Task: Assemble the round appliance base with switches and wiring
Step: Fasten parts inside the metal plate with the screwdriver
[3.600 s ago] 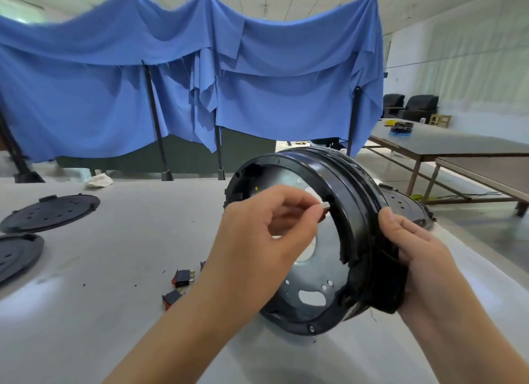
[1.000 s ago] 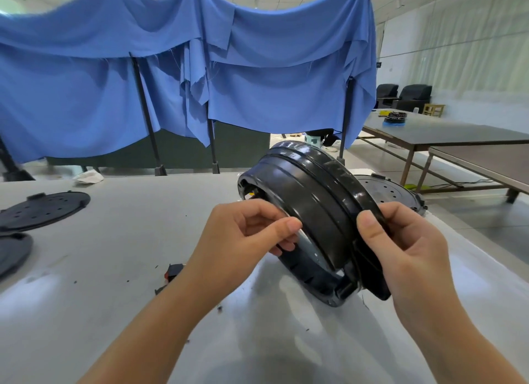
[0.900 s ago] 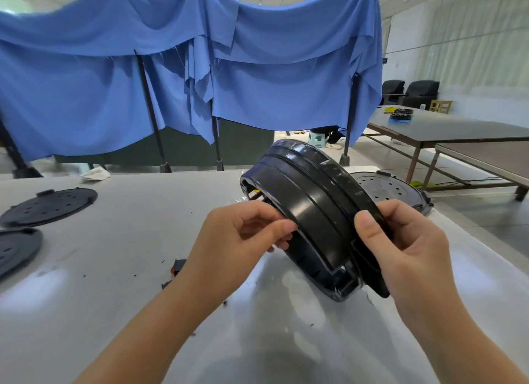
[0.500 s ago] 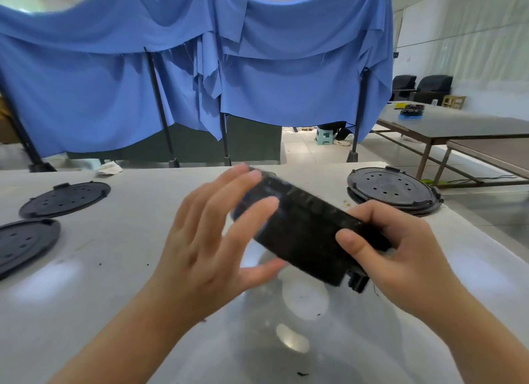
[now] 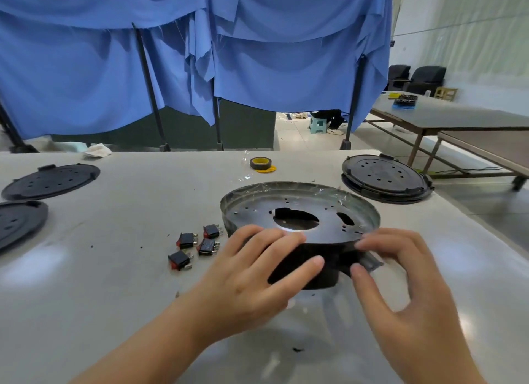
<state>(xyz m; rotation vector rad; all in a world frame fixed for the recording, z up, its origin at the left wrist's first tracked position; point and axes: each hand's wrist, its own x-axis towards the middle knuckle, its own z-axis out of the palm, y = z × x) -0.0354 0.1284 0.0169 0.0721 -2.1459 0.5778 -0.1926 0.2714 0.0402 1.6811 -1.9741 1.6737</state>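
The round appliance base (image 5: 300, 209) lies flat on the grey table (image 5: 114, 283), its perforated metal plate facing up and its black wall toward me. My left hand (image 5: 257, 272) holds its near left edge, fingers over the rim and thumb on the black wall. At the near right edge my right hand (image 5: 400, 283) pinches the rim between fingertips and thumb. Several black rocker switches (image 5: 197, 245) with red faces lie loose on the table just left of the base. No wiring is visible.
A roll of yellow tape (image 5: 260, 164) sits behind the base. Black perforated lids lie at the right (image 5: 385, 177) and far left (image 5: 51, 180), (image 5: 17, 223). A white rag (image 5: 97, 150) is at the back edge. Blue curtains hang behind; other tables (image 5: 458, 117) stand to the right.
The base was held up on edge in both hands; it has been tipped over and laid flat on the table, plate up. The switches and tape are now uncovered.
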